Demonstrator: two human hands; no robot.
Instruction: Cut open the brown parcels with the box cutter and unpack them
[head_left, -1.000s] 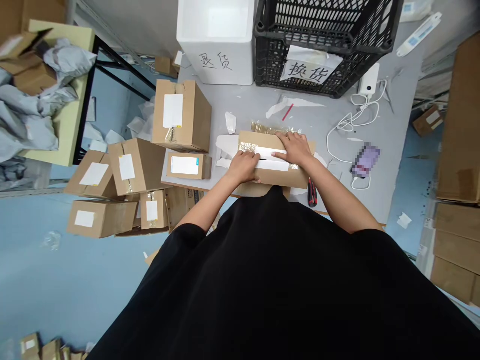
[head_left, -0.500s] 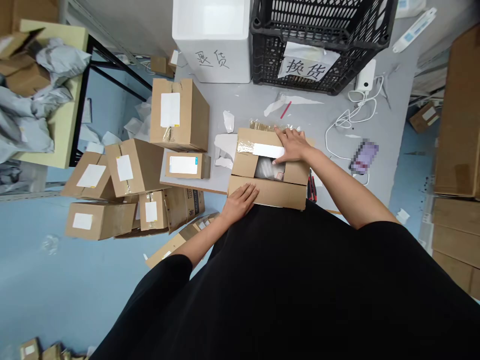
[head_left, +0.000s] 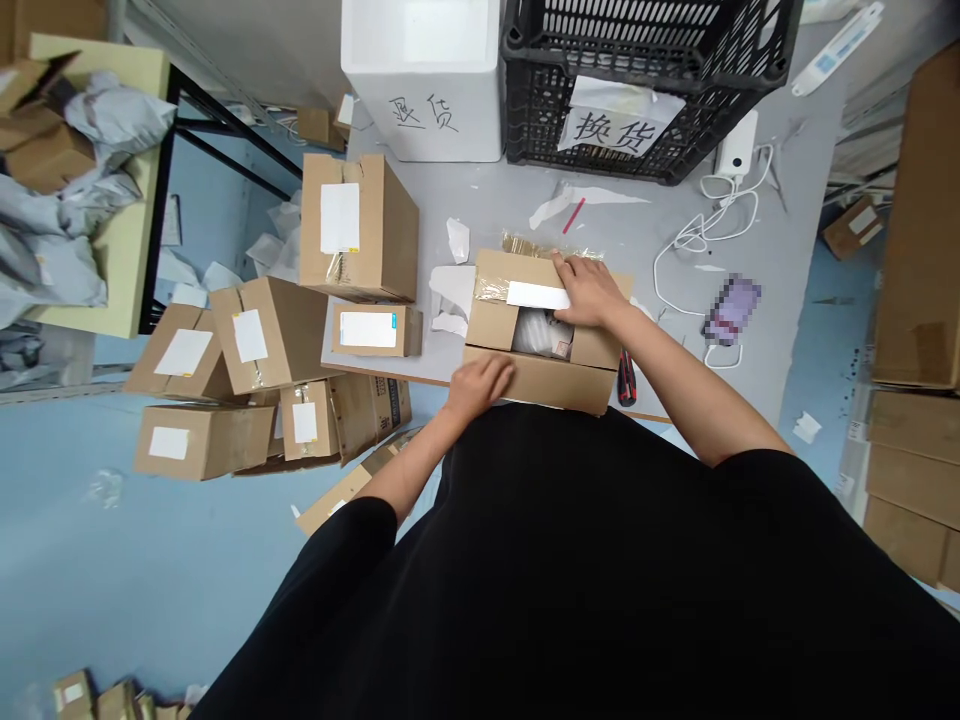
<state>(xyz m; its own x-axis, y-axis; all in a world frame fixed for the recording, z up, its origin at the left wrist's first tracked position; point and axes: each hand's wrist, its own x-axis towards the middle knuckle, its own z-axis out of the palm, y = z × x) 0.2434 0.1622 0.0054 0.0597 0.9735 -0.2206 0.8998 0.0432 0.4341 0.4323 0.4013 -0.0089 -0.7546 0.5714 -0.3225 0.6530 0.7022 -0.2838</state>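
An opened cardboard box [head_left: 555, 378] sits at the table's near edge, against my black top. Through the gap between its flaps shows clear plastic wrapping [head_left: 536, 333] around contents I cannot make out. My left hand [head_left: 478, 388] has its fingers curled on the front flap at the left corner. On the back right part of the box rests my right hand [head_left: 589, 290], fingers stretched out over the far flap beside a white label strip [head_left: 538, 295]. A red and black tool [head_left: 627, 380], perhaps a cutter, lies just right of the box.
Behind stand a white foam bin [head_left: 442, 110] and a black plastic crate [head_left: 600, 120]. Closed cartons [head_left: 360, 225] crowd the left. Paper scraps [head_left: 458, 241], a red strip [head_left: 574, 215], a white cable [head_left: 697, 235] and a blurred phone [head_left: 733, 310] lie on the table.
My left hand has gone from lying flat on the front flap to curled fingers at it, and the flap has tilted slightly. My right hand stays on the box, its thumb drawn in.
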